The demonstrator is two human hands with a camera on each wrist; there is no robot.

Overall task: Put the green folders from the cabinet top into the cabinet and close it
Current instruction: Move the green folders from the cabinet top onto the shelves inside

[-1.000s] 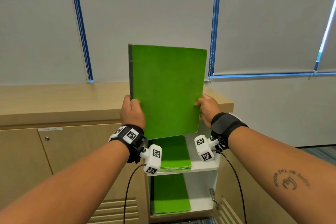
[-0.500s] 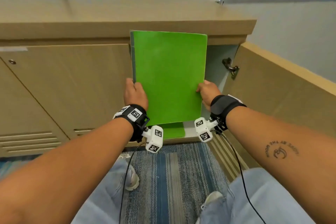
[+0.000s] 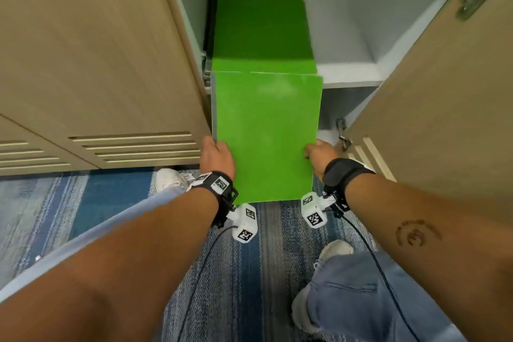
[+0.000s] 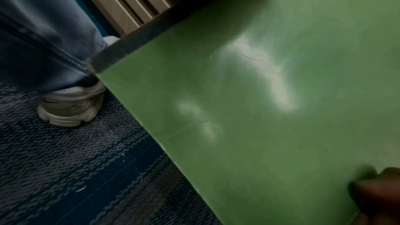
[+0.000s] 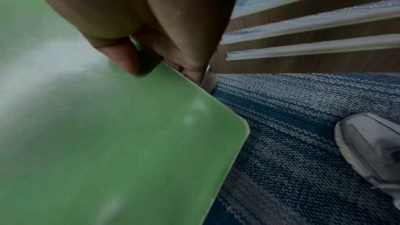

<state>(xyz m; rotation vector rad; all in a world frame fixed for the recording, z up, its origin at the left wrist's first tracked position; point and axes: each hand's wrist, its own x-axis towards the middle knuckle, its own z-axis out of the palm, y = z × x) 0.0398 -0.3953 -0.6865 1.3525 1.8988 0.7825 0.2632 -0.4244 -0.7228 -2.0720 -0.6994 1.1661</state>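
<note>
Insertion step. Left hand (image 3: 217,155) and right hand (image 3: 318,153) pinch the green folder (image 3: 266,136) by its side edges, frame centre, before the open cabinet (image 3: 358,75) (folders already shelved). Next: level it, slide it in.

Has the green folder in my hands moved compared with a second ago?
Yes. The held green folder has come down from above the cabinet top to the open cabinet's white shelf, gripped by left hand and right hand.

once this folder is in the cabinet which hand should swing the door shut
Right, probably. The open door stands on the person's right, just beside the right hand now gripping the green folder. The left hand sits by the closed neighbouring panel, farther from it.
</note>
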